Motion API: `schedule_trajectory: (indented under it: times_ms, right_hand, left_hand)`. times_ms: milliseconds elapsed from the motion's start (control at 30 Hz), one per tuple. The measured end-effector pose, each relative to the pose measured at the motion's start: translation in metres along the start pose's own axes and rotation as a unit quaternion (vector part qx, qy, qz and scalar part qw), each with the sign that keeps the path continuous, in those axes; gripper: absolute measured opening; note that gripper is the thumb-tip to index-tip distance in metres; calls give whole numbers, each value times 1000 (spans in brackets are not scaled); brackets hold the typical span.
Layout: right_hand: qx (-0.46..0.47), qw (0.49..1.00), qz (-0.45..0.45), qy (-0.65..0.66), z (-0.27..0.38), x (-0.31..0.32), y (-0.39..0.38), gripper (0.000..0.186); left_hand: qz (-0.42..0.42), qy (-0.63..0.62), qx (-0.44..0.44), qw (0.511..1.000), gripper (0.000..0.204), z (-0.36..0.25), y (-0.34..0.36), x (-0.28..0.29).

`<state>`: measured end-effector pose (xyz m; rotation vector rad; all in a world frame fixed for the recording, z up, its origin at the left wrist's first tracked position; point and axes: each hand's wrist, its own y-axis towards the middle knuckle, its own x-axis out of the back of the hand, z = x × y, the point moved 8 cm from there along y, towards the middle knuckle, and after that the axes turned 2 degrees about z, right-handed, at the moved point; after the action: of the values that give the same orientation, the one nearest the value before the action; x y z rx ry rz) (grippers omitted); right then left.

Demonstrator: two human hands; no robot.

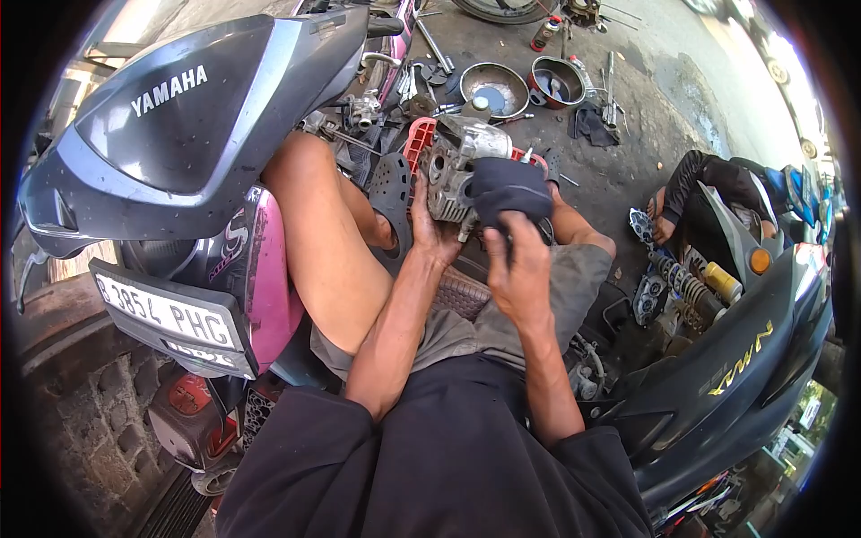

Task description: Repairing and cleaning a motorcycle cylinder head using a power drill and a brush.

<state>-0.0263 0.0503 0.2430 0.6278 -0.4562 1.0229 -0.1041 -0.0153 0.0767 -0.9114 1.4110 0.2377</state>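
Between my knees, over my lap, I'm holding a finned metal engine part (pixel 451 186) — left grip (pixel 430 226) is cupping its lower left side, fingers running up along it. Right grip (pixel 520 266) is meeting the lower edge of a dark cloth (pixel 509 190), which is covering the part's right side; can't tell whether those fingers are pinching it or just pressing. A red plastic piece (pixel 419 140) is showing just behind the part. Farther out on the ground (pixel 619 170), a wide basin (pixel 495 75) and a smaller bowl (pixel 573 79) are sitting side by side. On my left, a scooter's dark front panel (pixel 197 117) is standing close by. On my right — a coil-spring shock absorber (pixel 683 280) is showing near another person's hand (pixel 662 229).
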Motion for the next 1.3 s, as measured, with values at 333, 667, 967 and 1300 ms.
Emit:
schedule_trajectory:
  times_ms: [333,667,967,1300]
  right_hand:
    - [-302,764,-14,570,-73,-35,-27,26]
    - [-294,754,-83,581,-80,-26,-37,31]
    - [-258,938,-36,228,-96,1,-44,21]
    - [-101,992,-12,79,-30,27,-16,44]
  left_hand:
    - [82,182,-126,972,61,-17,-3,-18]
    - [108,388,-223,888,61,-34,-19,-41]
    - [35,454,-287,843,86,-40,-36,-48]
    - [67,548,-340,762,83,-52,-37,-66]
